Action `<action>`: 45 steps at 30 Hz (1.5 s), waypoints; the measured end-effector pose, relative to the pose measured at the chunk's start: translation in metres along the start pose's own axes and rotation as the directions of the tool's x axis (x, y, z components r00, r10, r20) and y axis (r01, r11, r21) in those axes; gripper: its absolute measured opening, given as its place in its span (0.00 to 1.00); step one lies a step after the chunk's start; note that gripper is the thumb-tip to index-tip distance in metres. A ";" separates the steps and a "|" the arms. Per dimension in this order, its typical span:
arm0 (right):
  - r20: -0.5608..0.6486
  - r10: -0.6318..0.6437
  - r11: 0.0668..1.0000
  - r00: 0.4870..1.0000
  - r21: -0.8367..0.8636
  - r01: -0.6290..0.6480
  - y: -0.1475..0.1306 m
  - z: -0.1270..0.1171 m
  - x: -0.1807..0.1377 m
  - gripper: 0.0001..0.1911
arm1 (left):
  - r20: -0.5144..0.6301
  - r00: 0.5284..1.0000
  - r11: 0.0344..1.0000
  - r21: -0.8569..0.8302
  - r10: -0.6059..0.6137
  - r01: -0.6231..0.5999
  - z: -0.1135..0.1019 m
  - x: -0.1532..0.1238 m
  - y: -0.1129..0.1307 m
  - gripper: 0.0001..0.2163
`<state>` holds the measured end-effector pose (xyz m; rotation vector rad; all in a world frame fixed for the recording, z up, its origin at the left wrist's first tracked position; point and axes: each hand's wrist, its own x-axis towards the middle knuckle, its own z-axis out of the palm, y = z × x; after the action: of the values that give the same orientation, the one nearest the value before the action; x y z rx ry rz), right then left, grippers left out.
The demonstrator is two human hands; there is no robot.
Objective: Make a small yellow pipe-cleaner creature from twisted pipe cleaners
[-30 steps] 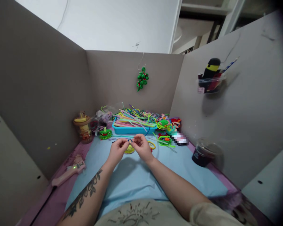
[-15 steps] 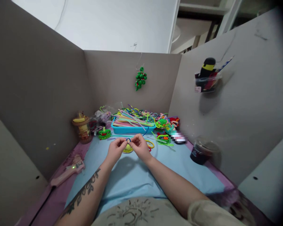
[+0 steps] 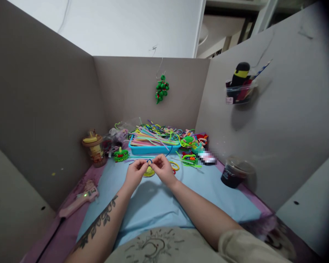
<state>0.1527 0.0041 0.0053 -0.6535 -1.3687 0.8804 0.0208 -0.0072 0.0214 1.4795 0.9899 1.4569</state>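
Observation:
Between both hands a dark blue pipe cleaner (image 3: 149, 160) is bent into a small loop, and one end of it sticks up past my right fingers. My left hand (image 3: 135, 171) pinches the loop's left side with thumb and forefinger. On the loop's right side, my right hand (image 3: 164, 170) pinches too, fingertips close to the left ones. Just below the fingertips lies a yellow coiled piece (image 3: 148, 172) on the light blue cloth (image 3: 153, 208), partly hidden by the hands. Yellow and red loops (image 3: 175, 166) show beside my right hand.
A blue tray (image 3: 153, 150) heaped with pipe cleaners stands at the back. Green fuzzy figures (image 3: 121, 155) sit beside it. A pink glue gun (image 3: 79, 201) lies left, near a lidded cup (image 3: 95, 149). A phone (image 3: 207, 157) and dark tub (image 3: 233, 175) are right. Grey panels enclose three sides.
The blue pipe cleaner's loop between my fingertips shows slightly wider and rounder. Both hands stay nearly in place, and the camera view has shifted a little.

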 end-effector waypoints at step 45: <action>-0.021 -0.162 0.978 0.986 -0.139 0.158 -0.006 -0.004 -0.005 0.06 | 0.097 0.926 0.863 0.340 0.364 -0.374 -0.007 -0.003 0.008 0.07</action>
<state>0.1580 -0.0026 0.0071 -0.6493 -1.4409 0.6486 0.0137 -0.0129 0.0282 2.0396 1.0272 1.5699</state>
